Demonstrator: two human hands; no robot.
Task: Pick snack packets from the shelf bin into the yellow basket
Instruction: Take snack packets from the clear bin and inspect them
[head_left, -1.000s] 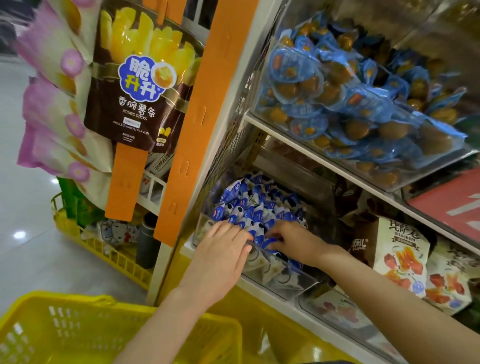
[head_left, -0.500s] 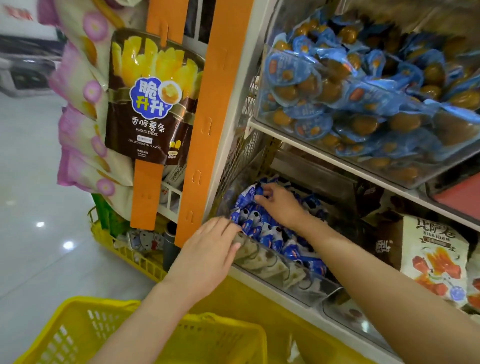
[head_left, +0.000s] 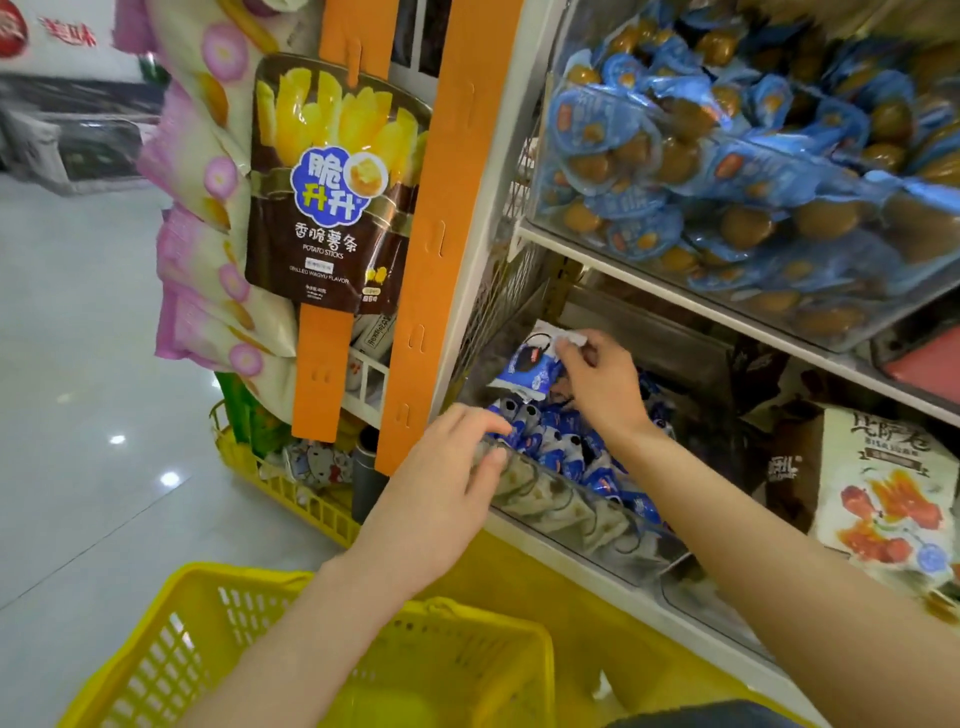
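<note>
A clear shelf bin on the lower shelf holds several small blue-and-white snack packets. My right hand is inside the bin, pinching one blue-and-white packet lifted above the pile. My left hand rests on the bin's front left rim, fingers curled over the edge. The yellow basket hangs below my left forearm at the bottom of the view; its inside looks bare where I can see it.
An upper bin of blue egg packets overhangs the lower shelf. Orange hanging strips with a brown potato-sticks bag stand left. A second yellow basket sits on the floor. Orange-printed snack bags lie right.
My right hand has closed on a blue-and-white packet and raised it from the pile toward the back of the bin. My left hand stays on the bin's rim.
</note>
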